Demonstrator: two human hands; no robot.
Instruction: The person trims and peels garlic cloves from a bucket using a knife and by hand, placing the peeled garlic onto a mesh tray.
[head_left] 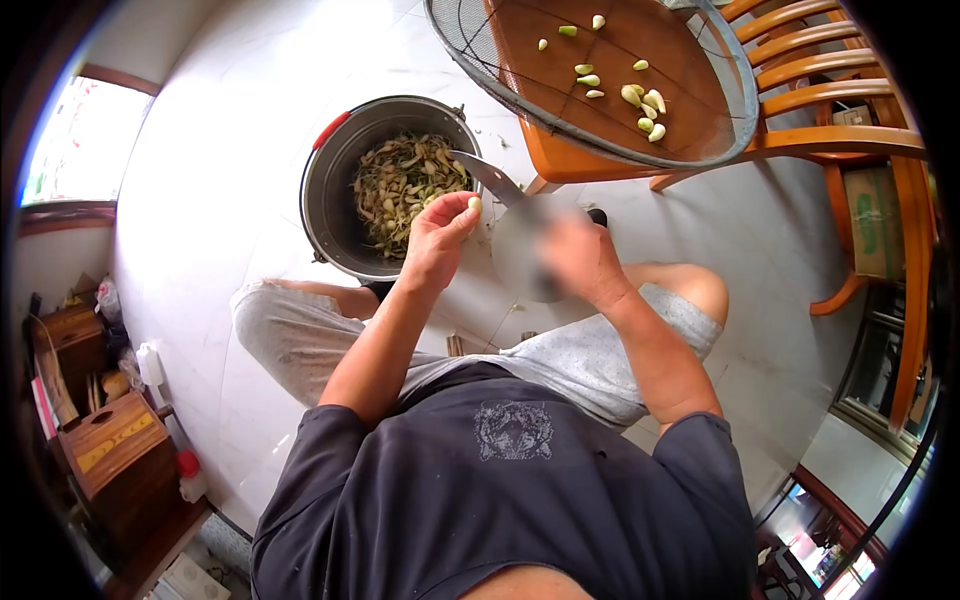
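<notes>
My left hand is closed, pinching a pale garlic clove between thumb and fingertips at the bucket's right rim. A knife points up and left from my right hand, its blade tip over the rim, close to the clove but apart from it. The right hand is wrapped round the handle, and blur hides its fingers in part. Below the left hand stands a metal bucket with a red grip on its handle. Inside lies a heap of unpeeled garlic cloves and dry stalks.
On a wooden chair at upper right rests a round mesh sieve holding several peeled garlic cloves. A wooden cabinet stands at left, and a cardboard box at right. Small scraps lie on the tiled floor.
</notes>
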